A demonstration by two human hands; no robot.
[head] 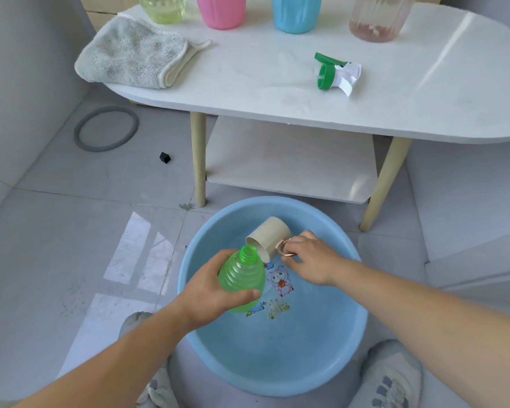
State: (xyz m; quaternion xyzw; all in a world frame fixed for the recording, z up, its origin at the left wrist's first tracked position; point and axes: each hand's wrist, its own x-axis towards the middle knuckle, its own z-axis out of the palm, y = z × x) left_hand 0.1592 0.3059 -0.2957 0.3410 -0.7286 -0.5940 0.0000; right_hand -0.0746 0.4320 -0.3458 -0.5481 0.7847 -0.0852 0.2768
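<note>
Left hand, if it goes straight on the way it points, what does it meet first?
Probably the beige cup: the green bottle in the left hand aims its neck at the cup's mouth; depth is unclear.

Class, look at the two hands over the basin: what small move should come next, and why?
Probably tip the beige mug further, bringing its lip over the open neck of the green bottle. The right hand holds the mug by its handle, tilted toward that neck. The left hand grips the capless bottle above the blue basin, and the spray head lies on the table.
</note>
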